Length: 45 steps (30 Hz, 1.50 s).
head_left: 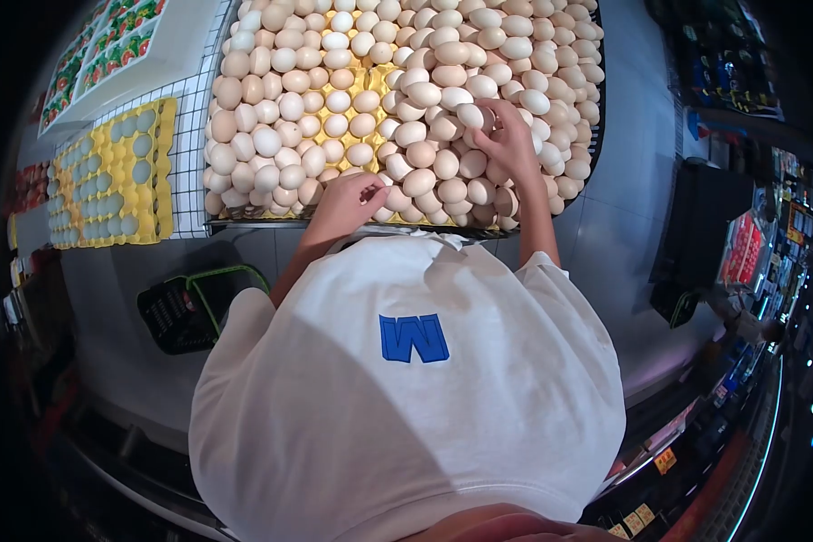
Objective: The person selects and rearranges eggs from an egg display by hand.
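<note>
Across the upper centre of the frame, a black-edged display bin is filled with brown and cream eggs. Left part: eggs set in rows. Right part: eggs heaped higher. Between the two, a strip of yellow egg tray is exposed, with some cups occupied.

Right hand is placed over the heap, right of centre. Thumb and fingers are held apart, set around the right end of a whitish egg. Contact is indicated; whether it's firmly clamped can't be told.

Left hand is held low at the front edge, just below the yellow strip. Fingers are curled, tips brought near the thumb, with a pale egg right beside them. Whether anything is gripped can't be told.

Upper left: a white box is stocked with red-and-green packs. Below that, a yellow tray is partly loaded with pale greenish eggs. Lower left of the bin, a black shopping basket with green handle is parked on grey floor tiles. Lower centre is taken up by a white T-shirt, marked with a blue logo.
</note>
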### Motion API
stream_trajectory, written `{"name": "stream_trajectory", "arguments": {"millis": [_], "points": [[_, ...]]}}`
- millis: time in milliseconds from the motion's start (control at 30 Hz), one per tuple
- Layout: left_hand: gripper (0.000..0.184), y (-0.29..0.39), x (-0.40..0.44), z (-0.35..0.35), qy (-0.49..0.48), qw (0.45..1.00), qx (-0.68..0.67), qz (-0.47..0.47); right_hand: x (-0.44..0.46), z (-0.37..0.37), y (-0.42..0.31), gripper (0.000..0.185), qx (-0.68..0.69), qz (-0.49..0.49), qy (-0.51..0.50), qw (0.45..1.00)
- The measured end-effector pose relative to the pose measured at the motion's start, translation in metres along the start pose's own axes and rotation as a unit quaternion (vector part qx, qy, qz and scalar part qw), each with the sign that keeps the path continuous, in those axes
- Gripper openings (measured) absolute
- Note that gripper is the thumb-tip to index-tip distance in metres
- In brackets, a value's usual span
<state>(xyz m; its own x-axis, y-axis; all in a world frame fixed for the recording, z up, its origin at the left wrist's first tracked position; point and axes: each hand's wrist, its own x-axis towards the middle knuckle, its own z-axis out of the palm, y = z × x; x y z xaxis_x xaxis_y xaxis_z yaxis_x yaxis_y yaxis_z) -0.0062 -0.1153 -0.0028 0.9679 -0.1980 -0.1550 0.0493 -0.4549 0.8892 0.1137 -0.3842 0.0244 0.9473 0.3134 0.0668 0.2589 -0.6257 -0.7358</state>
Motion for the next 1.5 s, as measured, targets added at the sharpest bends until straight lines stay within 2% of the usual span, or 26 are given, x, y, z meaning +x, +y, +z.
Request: {"name": "stream_trajectory", "arguments": {"millis": [167, 267, 333, 367, 500, 733, 800, 900, 1333, 1433, 1500], "points": [[0.014, -0.005, 0.0, 0.002, 0.0, 1.0, 0.004, -0.004, -0.003, 0.005, -0.003, 0.037, 0.042, -0.009, 0.026, 0.999], [0.014, -0.005, 0.001, 0.002, 0.0, 1.0, -0.008, -0.003, -0.002, 0.014, -0.024, 0.038, -0.023, -0.032, -0.01, 0.999], [0.014, -0.004, 0.002, 0.002, -0.006, 1.0, -0.01, -0.003, 0.004, 0.025, -0.029, 0.038, -0.063, -0.122, -0.015, 0.99], [0.014, -0.005, 0.003, 0.002, -0.004, 1.0, -0.009, -0.002, 0.006, 0.028, -0.033, 0.042, -0.065, -0.168, 0.016, 0.983], [0.015, -0.005, 0.001, 0.002, -0.004, 0.999, -0.028, -0.024, 0.015, 0.047, -0.025, 0.043, -0.102, -0.177, -0.013, 0.979], [0.014, -0.008, 0.001, 0.003, 0.001, 0.999, -0.033, -0.017, 0.005, 0.041, -0.031, 0.041, -0.085, -0.152, -0.012, 0.985], [0.014, -0.008, 0.001, 0.003, 0.001, 0.999, -0.032, -0.017, -0.004, 0.033, -0.033, 0.039, -0.078, -0.097, 0.007, 0.992], [0.014, -0.007, 0.002, 0.002, 0.0, 0.999, -0.028, -0.016, -0.019, 0.031, -0.027, 0.038, -0.068, -0.066, 0.023, 0.995], [0.015, -0.008, 0.003, 0.003, -0.011, 0.999, -0.03, -0.028, -0.039, 0.038, -0.02, 0.036, -0.058, -0.084, 0.032, 0.994], [0.017, -0.004, 0.002, 0.001, -0.012, 0.998, -0.054, -0.041, -0.041, 0.029, -0.017, 0.036, -0.047, -0.068, 0.038, 0.996], [0.016, -0.007, 0.002, 0.002, -0.012, 0.999, -0.037, -0.036, -0.043, 0.018, -0.013, 0.036, -0.034, -0.036, 0.077, 0.996]]}}
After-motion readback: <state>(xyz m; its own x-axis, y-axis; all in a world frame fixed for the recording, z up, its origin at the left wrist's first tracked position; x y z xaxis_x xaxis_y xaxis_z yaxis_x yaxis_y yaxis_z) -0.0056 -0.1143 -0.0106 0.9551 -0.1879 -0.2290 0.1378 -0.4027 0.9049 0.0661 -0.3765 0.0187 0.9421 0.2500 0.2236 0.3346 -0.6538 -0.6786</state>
